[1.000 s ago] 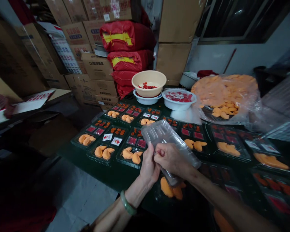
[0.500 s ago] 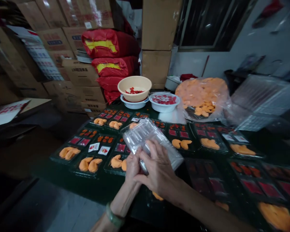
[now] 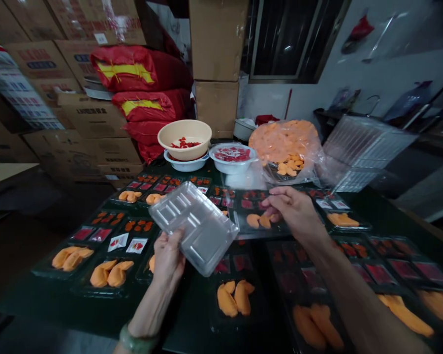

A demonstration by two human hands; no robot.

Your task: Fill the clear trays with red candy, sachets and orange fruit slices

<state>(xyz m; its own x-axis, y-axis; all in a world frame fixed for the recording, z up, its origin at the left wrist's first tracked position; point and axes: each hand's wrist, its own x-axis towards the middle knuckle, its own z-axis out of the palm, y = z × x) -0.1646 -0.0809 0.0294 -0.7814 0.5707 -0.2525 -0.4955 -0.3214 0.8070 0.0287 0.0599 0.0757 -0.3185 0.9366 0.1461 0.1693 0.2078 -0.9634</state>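
My left hand (image 3: 169, 255) grips a clear plastic tray lid (image 3: 206, 241) with moulded compartments, tilted above the table; whether it is one piece or a stack I cannot tell. To its right, my right hand (image 3: 293, 211) pinches the edge of a thin, see-through plastic lid (image 3: 241, 230). Through that lid shows a filled tray (image 3: 258, 221) with orange pieces and red packets. Nearer me lies another filled tray (image 3: 233, 297) with orange curved pieces. More filled trays (image 3: 112, 273) lie in rows on both sides, some with white sachets (image 3: 136, 245).
Behind the trays stand a cream basin (image 3: 184, 132) with red bits, a white basin (image 3: 232, 158) of red packets and a large bag of orange pieces (image 3: 288, 142). Stacked clear trays (image 3: 365, 147) rise at the right. Cartons (image 3: 92, 115) and red sacks (image 3: 143, 69) line the back.
My hands have moved apart. The left keeps the clear lid and has shifted left; the right has moved right with a thin clear lid. The view has turned to the right.
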